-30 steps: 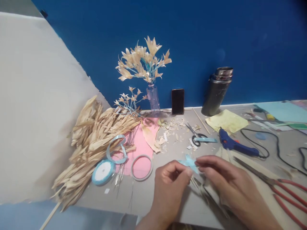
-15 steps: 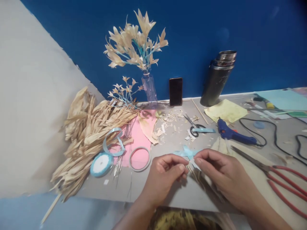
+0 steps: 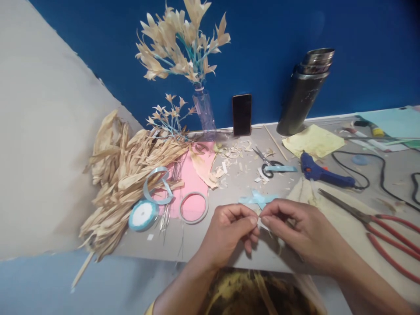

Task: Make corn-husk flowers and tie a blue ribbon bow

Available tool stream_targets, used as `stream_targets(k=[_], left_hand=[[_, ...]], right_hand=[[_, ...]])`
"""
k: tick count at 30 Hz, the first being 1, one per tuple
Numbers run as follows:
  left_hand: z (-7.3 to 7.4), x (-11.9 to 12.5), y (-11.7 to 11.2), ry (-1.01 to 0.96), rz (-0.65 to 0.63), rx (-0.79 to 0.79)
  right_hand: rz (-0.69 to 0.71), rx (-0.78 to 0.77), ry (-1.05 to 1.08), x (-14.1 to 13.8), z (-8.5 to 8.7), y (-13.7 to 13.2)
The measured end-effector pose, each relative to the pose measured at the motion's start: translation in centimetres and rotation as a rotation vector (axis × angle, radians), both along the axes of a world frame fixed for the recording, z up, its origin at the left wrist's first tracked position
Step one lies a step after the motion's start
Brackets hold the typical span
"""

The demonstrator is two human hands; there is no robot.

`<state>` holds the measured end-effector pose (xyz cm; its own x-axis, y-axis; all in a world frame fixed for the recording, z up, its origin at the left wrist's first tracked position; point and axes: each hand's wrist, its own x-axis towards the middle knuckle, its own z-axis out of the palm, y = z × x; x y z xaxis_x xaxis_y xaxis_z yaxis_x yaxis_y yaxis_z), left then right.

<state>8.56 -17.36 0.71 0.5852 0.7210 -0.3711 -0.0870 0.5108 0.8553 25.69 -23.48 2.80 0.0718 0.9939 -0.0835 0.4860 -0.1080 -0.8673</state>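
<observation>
My left hand (image 3: pixel 231 232) is closed in a pinch, thumb against index finger, low over the front of the table. Facing it, my right hand (image 3: pixel 300 227) pinches too, and the fingertips of both nearly meet. Whatever lies between them is too small and too covered to name. Just beyond the fingers, light blue ribbon pieces (image 3: pixel 259 197) lie crossed on the table. To the left of my left hand are a roll of tape (image 3: pixel 181 209) and a blue ribbon spool (image 3: pixel 142 216). Large red-handled shears (image 3: pixel 367 217) rest to the right of my right hand.
Dried husks (image 3: pixel 131 168) are heaped at left by thin wires (image 3: pixel 166 221). Husk flowers (image 3: pixel 177 48) stand in a clear bottle (image 3: pixel 204 109). Behind are a phone (image 3: pixel 242 114) and a leaning flask (image 3: pixel 303 98). Small scissors (image 3: pixel 260 155) and a corded glue gun (image 3: pixel 328 176) lie mid-table.
My fingertips have drawn closer together, and the whitish piece seen between them earlier is now mostly covered. The view has tipped slightly downward. Objects on the table have stayed put.
</observation>
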Motion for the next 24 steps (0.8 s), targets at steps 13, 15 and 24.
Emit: stream_targets(k=[13, 15, 24], left_hand=[[-0.4, 0.1, -0.1, -0.003, -0.024, -0.015], [-0.6, 0.3, -0.3, -0.027, -0.004, -0.002], [-0.9, 0.9, -0.9, -0.113, 0.057, 0.016]], right_hand=[[0.017, 0.046, -0.055, 0.0, -0.1, -0.1], [-0.025, 0.048, -0.01, -0.1, -0.2, -0.1], [-0.28, 0.111, 0.263, -1.3, -2.1, -0.6]])
